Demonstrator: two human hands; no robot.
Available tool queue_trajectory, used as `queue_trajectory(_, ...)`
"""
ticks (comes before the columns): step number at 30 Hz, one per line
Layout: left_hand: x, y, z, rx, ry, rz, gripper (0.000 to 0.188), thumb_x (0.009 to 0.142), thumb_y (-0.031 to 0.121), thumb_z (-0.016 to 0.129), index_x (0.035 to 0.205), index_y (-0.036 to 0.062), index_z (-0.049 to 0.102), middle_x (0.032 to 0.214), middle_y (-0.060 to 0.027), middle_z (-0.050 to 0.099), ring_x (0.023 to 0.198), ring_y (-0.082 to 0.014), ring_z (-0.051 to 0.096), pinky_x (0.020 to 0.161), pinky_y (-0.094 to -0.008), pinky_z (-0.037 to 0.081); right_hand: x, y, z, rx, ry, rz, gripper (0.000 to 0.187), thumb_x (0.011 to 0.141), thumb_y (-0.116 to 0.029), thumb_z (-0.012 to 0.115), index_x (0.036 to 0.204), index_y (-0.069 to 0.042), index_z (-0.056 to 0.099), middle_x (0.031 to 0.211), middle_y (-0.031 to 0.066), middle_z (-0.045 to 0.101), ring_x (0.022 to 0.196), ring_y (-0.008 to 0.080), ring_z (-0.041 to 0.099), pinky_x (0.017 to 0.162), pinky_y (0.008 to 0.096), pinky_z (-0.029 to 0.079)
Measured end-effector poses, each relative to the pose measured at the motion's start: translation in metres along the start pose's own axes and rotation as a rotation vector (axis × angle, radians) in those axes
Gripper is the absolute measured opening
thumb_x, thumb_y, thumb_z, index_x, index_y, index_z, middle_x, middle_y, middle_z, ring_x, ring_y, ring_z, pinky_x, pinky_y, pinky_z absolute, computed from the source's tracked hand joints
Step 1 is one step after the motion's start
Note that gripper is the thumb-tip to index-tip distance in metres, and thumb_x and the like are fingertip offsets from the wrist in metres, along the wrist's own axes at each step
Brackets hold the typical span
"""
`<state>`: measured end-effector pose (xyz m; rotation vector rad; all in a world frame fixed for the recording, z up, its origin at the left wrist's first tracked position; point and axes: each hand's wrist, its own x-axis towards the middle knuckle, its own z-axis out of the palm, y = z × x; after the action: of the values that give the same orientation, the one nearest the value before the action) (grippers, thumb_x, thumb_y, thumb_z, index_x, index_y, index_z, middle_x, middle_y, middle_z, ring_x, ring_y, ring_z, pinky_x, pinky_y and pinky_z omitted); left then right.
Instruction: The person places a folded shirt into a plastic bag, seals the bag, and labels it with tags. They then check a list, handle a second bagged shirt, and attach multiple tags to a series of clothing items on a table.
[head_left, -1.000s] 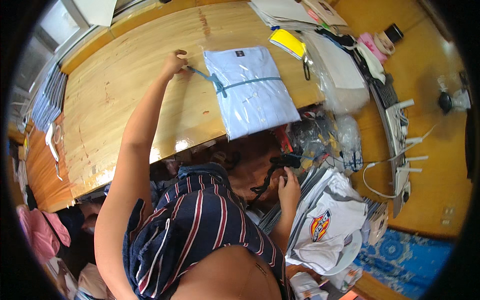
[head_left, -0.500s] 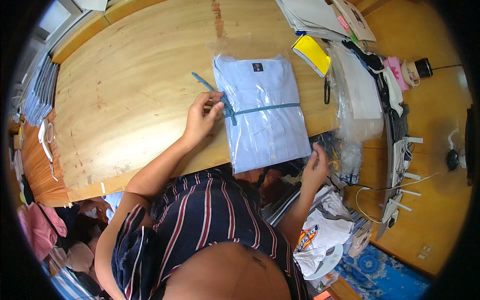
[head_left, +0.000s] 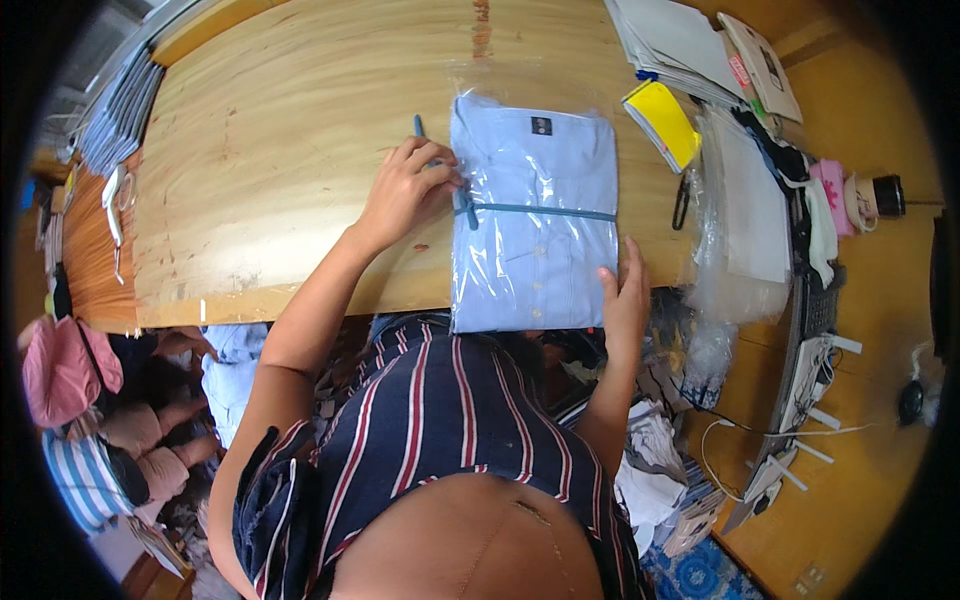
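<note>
At the near edge of the table [head_left: 290, 200], noted bagged shirt [head_left: 540, 265] under blue tie [head_left: 550, 211]. Found left hand [head_left: 405, 187] half-curled over tie, hiding part—grip uncertain; right hand [head_left: 627, 300] loosely open beside shirt; yellow pouch [head_left: 662, 125] beyond.

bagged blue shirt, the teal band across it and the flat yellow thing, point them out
Bagged blue shirt [head_left: 530, 243], head view: the shirt front, just below the band.
Teal band [head_left: 550, 211], head view: the stretch crossing the shirt.
Flat yellow thing [head_left: 662, 122], head view: middle of its yellow side.
</note>
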<state>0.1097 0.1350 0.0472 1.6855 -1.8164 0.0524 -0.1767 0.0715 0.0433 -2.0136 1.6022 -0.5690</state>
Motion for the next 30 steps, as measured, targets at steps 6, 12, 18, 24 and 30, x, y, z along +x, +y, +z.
queue_trajectory(6,0.012,0.007,0.0,-0.142,-0.002,0.07,0.007,0.062,0.011,0.059,0.067,0.0061,0.057,0.069,-0.005,0.053,0.067,-0.0209,0.051,0.057,-0.0302,0.041,0.007,-0.071,0.025,0.227,-0.059,-0.501,0.024,0.068,-0.001,0.054,0.092,-0.004,0.054,0.093,0.012,0.049,0.087,0.0279,0.047,0.075,0.0335,0.038)
queue_trajectory(12,0.012,0.0,0.009,-0.347,0.044,-0.12,0.01,0.063,-0.004,0.055,0.069,0.0033,0.056,0.08,-0.0088,0.051,0.072,-0.0236,0.05,0.061,-0.0301,0.042,0.024,-0.098,0.078,0.08,-0.078,-0.714,0.017,0.061,-0.007,0.061,0.077,-0.003,0.056,0.082,0.0079,0.048,0.073,0.024,0.046,0.067,0.0328,0.039)
queue_trajectory(18,-0.014,-0.008,0.012,-0.117,0.016,-0.006,0.016,0.057,0.003,0.057,0.07,0.012,0.058,0.086,-0.0005,0.051,0.086,-0.0216,0.044,0.07,-0.0312,0.035,0.022,-0.094,0.086,0.107,-0.073,-0.678,0.012,0.063,-0.007,0.059,0.073,-0.003,0.053,0.08,0.0071,0.047,0.075,0.0247,0.045,0.068,0.0335,0.037)
queue_trajectory(24,-0.017,-0.012,0.015,0.025,0.001,0.123,0.018,0.057,0.012,0.06,0.074,0.0137,0.058,0.083,0.0003,0.051,0.083,-0.0195,0.045,0.066,-0.0303,0.034,0.022,-0.095,0.087,0.036,-0.088,-0.712,0.007,0.067,-0.007,0.054,0.071,-0.004,0.049,0.076,0.007,0.046,0.073,0.0243,0.044,0.066,0.0339,0.037)
queue_trajectory(30,-0.019,-0.035,-0.005,0.168,0.055,0.223,0.009,0.061,0.012,0.056,0.069,0.0107,0.052,0.074,-0.0023,0.048,0.075,-0.0195,0.046,0.062,-0.0304,0.032,0.022,-0.095,0.088,-0.015,-0.095,-0.738,0.005,0.067,-0.006,0.053,0.07,-0.005,0.049,0.074,0.0069,0.045,0.072,0.0235,0.043,0.066,0.0332,0.036)
